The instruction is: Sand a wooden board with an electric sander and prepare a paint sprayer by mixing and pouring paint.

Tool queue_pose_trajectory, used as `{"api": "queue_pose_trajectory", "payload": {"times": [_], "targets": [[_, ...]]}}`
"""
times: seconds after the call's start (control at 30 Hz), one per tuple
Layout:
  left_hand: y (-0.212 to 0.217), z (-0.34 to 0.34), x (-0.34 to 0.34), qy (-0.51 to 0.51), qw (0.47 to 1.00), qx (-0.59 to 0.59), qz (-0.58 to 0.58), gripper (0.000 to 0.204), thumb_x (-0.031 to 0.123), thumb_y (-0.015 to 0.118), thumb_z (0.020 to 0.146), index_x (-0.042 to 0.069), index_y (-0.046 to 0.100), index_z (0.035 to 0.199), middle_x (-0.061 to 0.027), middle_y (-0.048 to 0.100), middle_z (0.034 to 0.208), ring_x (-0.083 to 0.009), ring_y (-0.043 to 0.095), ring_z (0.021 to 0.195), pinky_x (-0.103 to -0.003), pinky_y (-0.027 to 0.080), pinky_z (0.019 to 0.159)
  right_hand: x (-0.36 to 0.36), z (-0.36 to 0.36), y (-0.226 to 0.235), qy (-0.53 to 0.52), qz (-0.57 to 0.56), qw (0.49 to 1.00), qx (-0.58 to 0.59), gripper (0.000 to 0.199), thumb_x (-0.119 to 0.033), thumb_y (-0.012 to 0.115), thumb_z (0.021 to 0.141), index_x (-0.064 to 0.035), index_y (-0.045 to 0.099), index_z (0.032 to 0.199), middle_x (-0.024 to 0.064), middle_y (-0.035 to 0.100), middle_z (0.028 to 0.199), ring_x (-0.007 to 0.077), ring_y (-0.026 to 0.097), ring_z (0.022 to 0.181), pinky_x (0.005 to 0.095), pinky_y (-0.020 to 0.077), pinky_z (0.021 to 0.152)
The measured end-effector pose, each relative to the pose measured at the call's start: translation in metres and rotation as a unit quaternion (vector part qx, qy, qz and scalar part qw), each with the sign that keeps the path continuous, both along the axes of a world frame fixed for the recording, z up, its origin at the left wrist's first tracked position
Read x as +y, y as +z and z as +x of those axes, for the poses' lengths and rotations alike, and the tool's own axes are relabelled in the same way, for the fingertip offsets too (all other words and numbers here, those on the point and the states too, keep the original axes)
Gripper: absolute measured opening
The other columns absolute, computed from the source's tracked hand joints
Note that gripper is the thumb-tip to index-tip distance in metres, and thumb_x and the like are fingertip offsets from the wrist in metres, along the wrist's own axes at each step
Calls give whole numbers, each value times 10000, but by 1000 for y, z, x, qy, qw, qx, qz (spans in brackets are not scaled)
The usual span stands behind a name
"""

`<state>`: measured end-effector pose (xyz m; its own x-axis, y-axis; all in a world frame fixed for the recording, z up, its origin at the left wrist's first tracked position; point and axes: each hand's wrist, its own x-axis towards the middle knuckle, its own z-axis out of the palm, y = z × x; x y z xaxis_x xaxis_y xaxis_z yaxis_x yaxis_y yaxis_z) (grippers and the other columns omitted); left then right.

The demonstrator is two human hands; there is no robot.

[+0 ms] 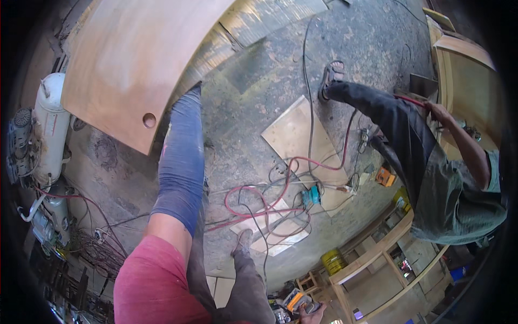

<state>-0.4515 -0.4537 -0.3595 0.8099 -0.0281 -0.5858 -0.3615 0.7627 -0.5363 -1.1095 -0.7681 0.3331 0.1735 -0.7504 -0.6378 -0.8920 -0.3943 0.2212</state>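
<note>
My left arm, in a pink sleeve point(154, 278) with a blue arm cover point(182, 162) over the forearm, stretches up to the curved edge of a large wooden panel point(129, 59). The panel has a round hole near its lower corner. It hides my left hand, so its fingers do not show. At the lower edge, my right hand point(313, 314) has its fingers closed on an orange and grey object point(295, 299); its kind is hard to make out there.
A person point(448, 173) bends at right, one hand on a red item. Red and black hoses and a teal power tool point(311, 196) lie by flat boards point(299, 135). A white tank point(51, 129) stands left. Wooden frames point(372, 259) and a yellow can point(334, 262) sit lower right.
</note>
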Motion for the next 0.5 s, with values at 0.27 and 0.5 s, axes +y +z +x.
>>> {"api": "queue_pose_trajectory", "payload": {"times": [0.27, 0.5], "targets": [[77, -147, -91, 119, 927, 106, -341, 462, 157, 477, 1023, 42, 536, 1466, -229, 621, 1408, -302, 649, 1229, -507, 535, 1027, -70, -6, -27, 49, -13, 996, -79, 789, -228, 920, 688, 17, 462, 1283, 158, 554, 1138, 255, 581, 1054, 410, 513, 895], [128, -353, -178, 239, 748, 159, -599, 447, 155, 474, 1024, 49, 552, 1451, -216, 635, 1390, -298, 670, 1188, -489, 554, 984, -184, -44, -59, 191, -60, 960, -195, 890, -228, 926, 645, -3, 431, 1349, 173, 537, 1189, 313, 561, 1111, 411, 457, 1018]]}}
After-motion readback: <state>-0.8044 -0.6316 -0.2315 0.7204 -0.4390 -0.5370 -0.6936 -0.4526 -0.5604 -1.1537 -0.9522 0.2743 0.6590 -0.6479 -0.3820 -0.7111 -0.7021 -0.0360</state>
